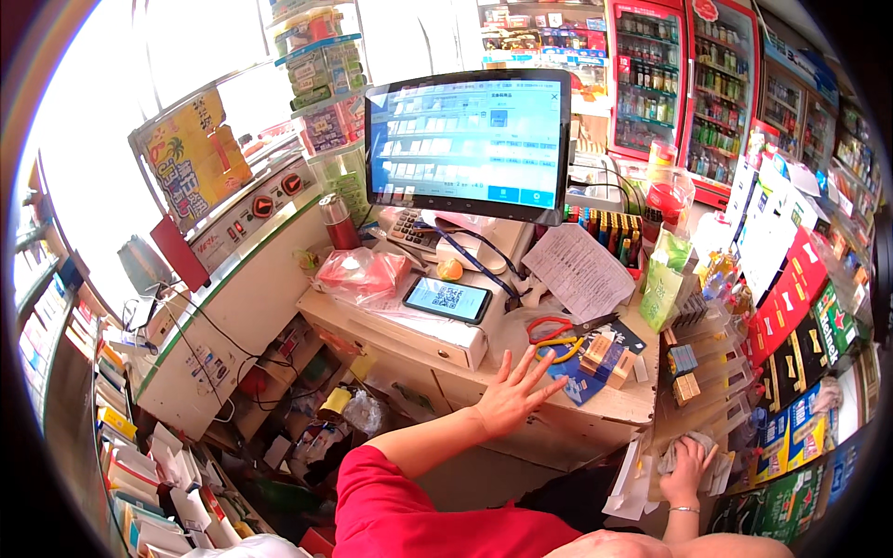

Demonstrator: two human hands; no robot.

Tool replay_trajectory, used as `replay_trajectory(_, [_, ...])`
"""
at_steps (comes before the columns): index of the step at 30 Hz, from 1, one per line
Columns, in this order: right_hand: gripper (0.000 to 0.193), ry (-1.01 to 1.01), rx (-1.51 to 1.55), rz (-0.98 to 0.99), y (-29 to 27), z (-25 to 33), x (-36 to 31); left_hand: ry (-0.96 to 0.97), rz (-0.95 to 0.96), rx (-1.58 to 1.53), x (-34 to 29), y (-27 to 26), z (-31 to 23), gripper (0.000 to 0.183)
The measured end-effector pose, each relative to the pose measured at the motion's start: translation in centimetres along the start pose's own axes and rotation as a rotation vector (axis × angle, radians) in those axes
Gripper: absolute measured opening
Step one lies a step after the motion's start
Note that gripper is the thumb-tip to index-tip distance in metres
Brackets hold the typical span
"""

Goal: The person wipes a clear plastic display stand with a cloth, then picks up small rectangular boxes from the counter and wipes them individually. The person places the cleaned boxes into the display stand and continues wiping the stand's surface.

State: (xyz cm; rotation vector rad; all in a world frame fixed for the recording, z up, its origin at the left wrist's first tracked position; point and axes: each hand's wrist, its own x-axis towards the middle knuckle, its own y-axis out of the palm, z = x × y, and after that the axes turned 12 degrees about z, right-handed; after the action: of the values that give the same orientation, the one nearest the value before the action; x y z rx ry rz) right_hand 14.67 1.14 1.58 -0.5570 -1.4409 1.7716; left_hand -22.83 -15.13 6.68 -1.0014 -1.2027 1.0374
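My left hand [514, 398] is raised at the counter's front edge, fingers spread and nothing in it. Just beyond it lie pliers [551, 332] with red and yellow handles, a blue printed card [578, 383] and small tan boxes [610, 360]. Lower right, my right hand [686, 472] presses a crumpled pale cloth [669, 456] against a clear plastic display rack [716, 412], its fingers curled over the cloth. A few small packs [684, 372] sit in the rack's upper part. White cardboard [628, 484] stands beside that hand.
A phone [448, 299] lies on the white drawer unit below a monitor [470, 139]. Handwritten paper [581, 270], a calculator [414, 228] and a lighter tray [609, 232] crowd the wooden counter [628, 403]. Loose cables [237, 353] hang at left; drink fridges [649, 79] stand behind.
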Motion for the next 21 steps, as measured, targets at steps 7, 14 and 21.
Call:
replay_trajectory(7, [0.045,-0.002,0.005,0.012,0.0,-0.2,0.0,0.106,-0.161,-0.176,1.7,-4.5,0.8,0.075])
replay_trajectory(14, [0.046,0.001,0.003,0.015,0.1,0.0,0.1,-0.143,-0.683,-0.088,9.0,-14.3,10.5,0.074])
replay_trajectory(21, [0.047,0.013,-0.005,0.012,0.5,-0.4,0.1,-0.352,-0.624,-0.033,14.5,-18.5,17.5,0.08])
